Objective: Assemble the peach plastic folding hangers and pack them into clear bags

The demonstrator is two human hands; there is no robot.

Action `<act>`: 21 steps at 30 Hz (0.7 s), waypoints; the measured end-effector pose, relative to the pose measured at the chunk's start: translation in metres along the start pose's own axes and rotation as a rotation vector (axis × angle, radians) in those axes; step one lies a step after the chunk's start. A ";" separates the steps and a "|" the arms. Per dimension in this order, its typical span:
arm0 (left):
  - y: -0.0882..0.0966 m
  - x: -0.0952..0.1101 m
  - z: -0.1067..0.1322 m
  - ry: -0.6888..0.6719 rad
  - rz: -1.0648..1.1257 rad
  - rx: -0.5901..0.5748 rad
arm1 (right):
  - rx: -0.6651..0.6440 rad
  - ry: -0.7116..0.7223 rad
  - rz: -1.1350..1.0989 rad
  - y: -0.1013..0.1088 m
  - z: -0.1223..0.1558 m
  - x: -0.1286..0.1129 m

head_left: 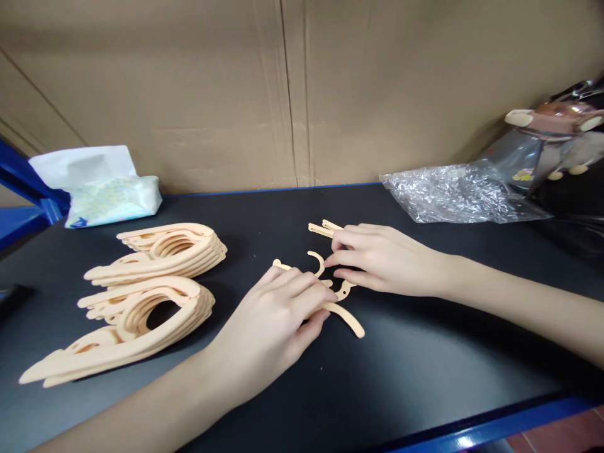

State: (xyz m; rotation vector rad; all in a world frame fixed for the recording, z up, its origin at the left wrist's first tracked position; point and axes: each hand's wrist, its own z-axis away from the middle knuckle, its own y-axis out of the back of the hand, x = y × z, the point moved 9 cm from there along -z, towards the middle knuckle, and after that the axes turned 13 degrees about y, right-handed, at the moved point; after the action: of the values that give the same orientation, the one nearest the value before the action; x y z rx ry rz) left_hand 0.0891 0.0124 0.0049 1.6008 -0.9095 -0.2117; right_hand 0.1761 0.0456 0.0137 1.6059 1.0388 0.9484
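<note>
Holds a cream curved part point(349, 319) near the middle of the black tabletop point(406, 352), clamped in the grip of the left hand point(278, 308). Has the right hand point(372, 258) at a small hook point(322, 264), fingers slightly spread; cannot tell if pinching. Shows two stacks of cream pieces point(141, 350) to the left.

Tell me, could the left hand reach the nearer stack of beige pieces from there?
Probably yes: only black tabletop shows between the left hand and the nearer stack. The hand is over a curved piece, though, and may need to leave it first.
</note>
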 end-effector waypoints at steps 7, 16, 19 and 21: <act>0.011 -0.006 -0.004 0.014 -0.219 0.114 | -0.034 0.042 0.149 -0.001 -0.008 -0.010; 0.020 -0.023 -0.007 -0.050 -0.685 0.203 | 0.038 -0.106 -0.047 -0.005 0.009 -0.006; 0.015 -0.018 -0.007 -0.116 -0.683 0.198 | 0.070 -0.137 -0.137 -0.007 0.012 -0.004; 0.011 -0.014 -0.007 -0.140 -0.704 0.206 | 0.076 -0.141 -0.165 -0.008 0.013 -0.006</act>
State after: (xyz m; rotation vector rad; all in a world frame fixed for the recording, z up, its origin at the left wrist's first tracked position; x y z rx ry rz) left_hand 0.0792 0.0275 0.0122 2.0756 -0.4437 -0.7463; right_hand 0.1850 0.0377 0.0022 1.5978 1.1008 0.6828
